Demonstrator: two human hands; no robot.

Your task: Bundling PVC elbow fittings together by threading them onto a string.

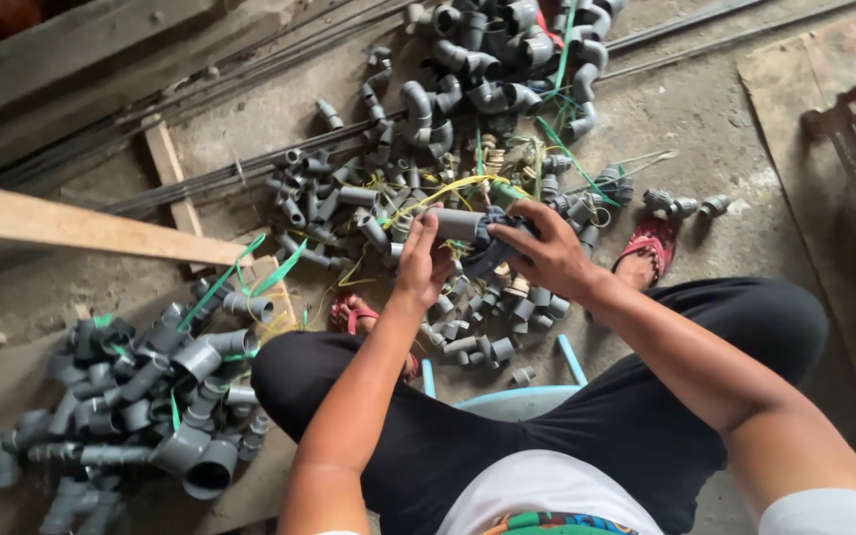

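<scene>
Far left, a heap of grey pipe fittings point(141, 396) on the floor, green ties among them. Wooden plank point(81, 226) above it. Centre: left hand point(423, 266), fingers clenched on a grey pipe piece point(458, 224). Right hand point(545, 248), fingers grasping a dark cloth point(487, 250) pressed against that piece. Behind, more small fittings point(349, 203); a red sandal point(652, 243) at right.

Pipe fitting point(456, 223) held between left hand point(422, 266) and right hand point(545, 250), cloth point(492, 246) against it under the right; loose fittings point(388, 188) on the floor beyond; elbow heap point(507, 50) farther back; third pile point(141, 396) left of the knees; plank point(81, 226) at far left.
</scene>
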